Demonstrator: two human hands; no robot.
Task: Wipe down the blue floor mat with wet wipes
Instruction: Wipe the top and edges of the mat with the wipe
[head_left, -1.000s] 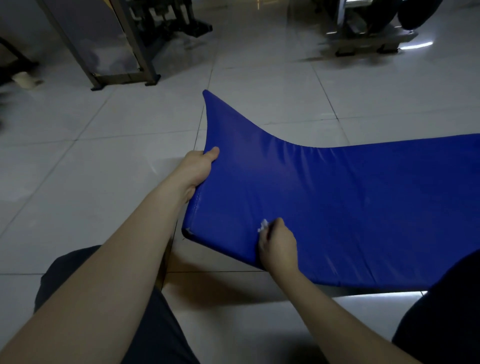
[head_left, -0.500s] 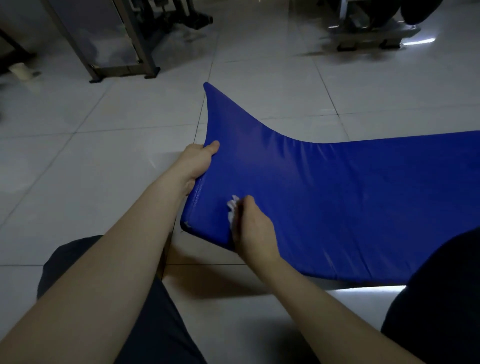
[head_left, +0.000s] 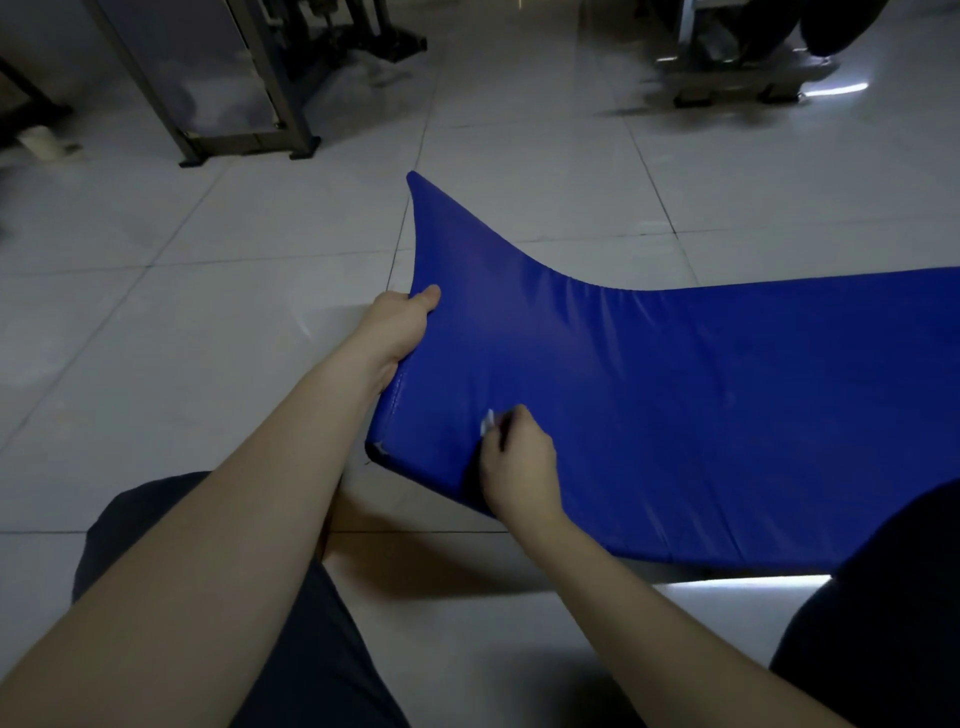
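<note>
The blue floor mat (head_left: 701, 395) stretches from the centre to the right edge, its left end lifted off the tiled floor and curved upward. My left hand (head_left: 397, 325) grips that raised left edge, thumb on top of the mat. My right hand (head_left: 519, 460) holds a small white wet wipe (head_left: 488, 422) in curled fingers and presses it on the mat near the front left corner. Most of the wipe is hidden under the hand.
Pale floor tiles (head_left: 208, 332) surround the mat. A metal frame stand (head_left: 249, 140) sits at the back left, dark equipment on a low base (head_left: 737, 88) at the back right. My dark-clothed knees (head_left: 197, 597) fill the lower corners.
My right hand with the wipe slid left across the mat toward the end edge, then back a little to the right. My left hand keeps its grip on the raised edge.
</note>
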